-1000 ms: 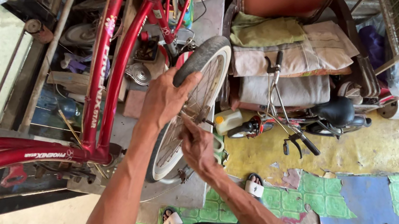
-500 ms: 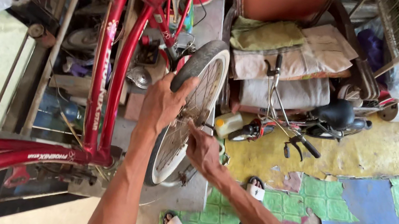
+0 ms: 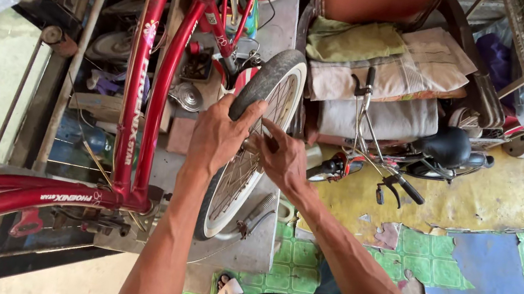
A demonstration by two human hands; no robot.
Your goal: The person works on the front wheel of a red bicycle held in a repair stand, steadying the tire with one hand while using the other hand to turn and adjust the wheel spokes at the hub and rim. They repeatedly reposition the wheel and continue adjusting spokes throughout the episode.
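While clamping tyre (image 3: 276, 74) with left hand (image 3: 217, 138), working right hand (image 3: 285, 160) at spokes (image 3: 237, 175) beside tyre, hold unclear; seemingly adjusting spokes; next calls for steady tyre.

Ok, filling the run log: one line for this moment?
left hand: grips tyre | right hand: at wheel rim | red frame: beside wheel

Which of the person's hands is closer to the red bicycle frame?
Left. The left hand grips the black tyre of the white-rimmed wheel, just beside the red bicycle frame. The right hand sits on the wheel's far side.
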